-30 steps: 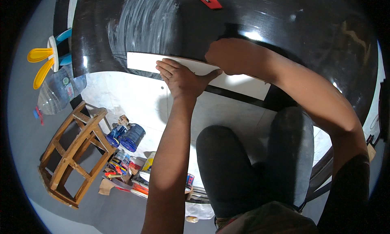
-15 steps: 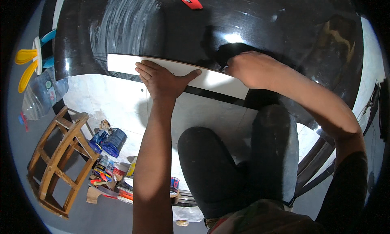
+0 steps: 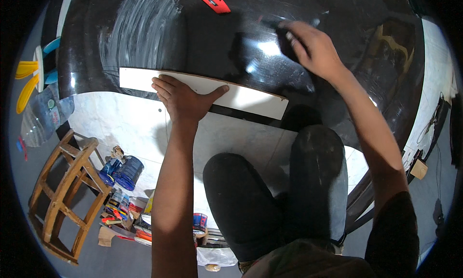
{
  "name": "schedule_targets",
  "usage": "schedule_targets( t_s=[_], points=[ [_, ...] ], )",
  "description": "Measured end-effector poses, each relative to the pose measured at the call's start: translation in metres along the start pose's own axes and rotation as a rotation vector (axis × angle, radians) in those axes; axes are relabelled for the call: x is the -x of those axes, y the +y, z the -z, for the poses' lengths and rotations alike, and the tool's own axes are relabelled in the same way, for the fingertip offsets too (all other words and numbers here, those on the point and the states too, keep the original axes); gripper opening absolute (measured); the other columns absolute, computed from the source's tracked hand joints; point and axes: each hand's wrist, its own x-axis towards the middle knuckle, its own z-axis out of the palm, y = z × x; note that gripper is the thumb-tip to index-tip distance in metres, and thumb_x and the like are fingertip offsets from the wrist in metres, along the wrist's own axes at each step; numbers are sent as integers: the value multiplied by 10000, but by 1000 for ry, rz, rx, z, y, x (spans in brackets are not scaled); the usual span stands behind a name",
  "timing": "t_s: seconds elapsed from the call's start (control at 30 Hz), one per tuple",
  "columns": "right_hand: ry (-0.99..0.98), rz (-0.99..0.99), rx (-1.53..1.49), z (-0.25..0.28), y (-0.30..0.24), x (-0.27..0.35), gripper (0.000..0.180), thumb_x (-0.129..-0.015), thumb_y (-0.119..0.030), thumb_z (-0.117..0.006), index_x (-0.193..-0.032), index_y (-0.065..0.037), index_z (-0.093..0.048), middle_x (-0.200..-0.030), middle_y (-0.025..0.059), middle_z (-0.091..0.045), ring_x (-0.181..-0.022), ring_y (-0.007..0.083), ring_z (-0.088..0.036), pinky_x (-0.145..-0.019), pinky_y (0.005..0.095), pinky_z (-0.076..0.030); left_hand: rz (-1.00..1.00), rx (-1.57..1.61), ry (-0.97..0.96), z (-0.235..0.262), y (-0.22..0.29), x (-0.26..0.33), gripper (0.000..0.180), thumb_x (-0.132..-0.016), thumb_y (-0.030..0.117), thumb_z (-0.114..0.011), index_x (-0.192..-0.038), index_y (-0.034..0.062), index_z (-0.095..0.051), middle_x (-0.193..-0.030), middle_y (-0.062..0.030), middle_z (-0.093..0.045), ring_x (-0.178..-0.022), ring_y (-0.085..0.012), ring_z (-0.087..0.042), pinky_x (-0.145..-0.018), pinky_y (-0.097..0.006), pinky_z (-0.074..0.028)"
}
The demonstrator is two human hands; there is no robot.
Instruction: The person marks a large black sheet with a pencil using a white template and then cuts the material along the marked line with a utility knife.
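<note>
A long white strip of board [image 3: 251, 98] lies along the near edge of the glossy black panel [image 3: 212, 46]. My left hand [image 3: 181, 97] presses flat on the strip, thumb spread to the right and fingers to the left. Over the panel, beyond the strip's right end, my right hand [image 3: 313, 51] is raised with its fingers closed together. A thin dark thing seems to stick out from its fingertips; blur hides what it is. At the far side of the panel lies a red, flat-handled tool [image 3: 211, 0]. Whitish smears [image 3: 140, 32] cover the panel's left part.
My knees [image 3: 231, 176] are close under the panel's near edge. Down on the left are a wooden frame [image 3: 60, 205], blue cans [image 3: 129, 173] and a pile of cans and tools. A clear plastic bottle [image 3: 41, 116] and yellow-and-blue blades [image 3: 28, 92] sit at far left.
My right hand has left the strip's right end and moved up over the panel, away from me. My left hand stays on the strip. The whole view has shifted slightly.
</note>
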Motion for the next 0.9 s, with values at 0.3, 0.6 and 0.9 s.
schedule_targets(
  t_s=[0.3, 0.6, 0.9],
  points=[
    [382, -263, 225, -62, 45, 17, 480, -985, -51, -626, -1462, -92, -588, -1231, 200, -707, -1149, 441, -687, -990, 500, -568, -97, 154, 197, -28, -33, 27, 1719, -591, 852, -914, -1638, -210, -58, -1685, -498, -89, -1622, -614, -89, -1312, -684, -194],
    [300, -281, 246, -59, 48, 19, 457, -1018, -91, -618, -1473, -91, -582, -1321, 196, -710, -1213, 413, -694, -1034, 487, -552, -218, 268, 455, -92, -89, 33, 1673, -539, 856, -921, -1749, 46, -97, -1771, -361, -83, -1644, -563, -104, -1293, -716, -204],
    [310, -268, 296, -60, 40, 12, 412, -1097, -292, -618, -1449, -79, -607, -1307, 198, -724, -1211, 407, -706, -1035, 460, -547, -255, 280, 577, -103, -90, 25, 1587, -584, 930, -826, -1755, 90, -162, -1780, -320, -150, -1657, -524, -119, -1291, -715, -224]
  ],
)
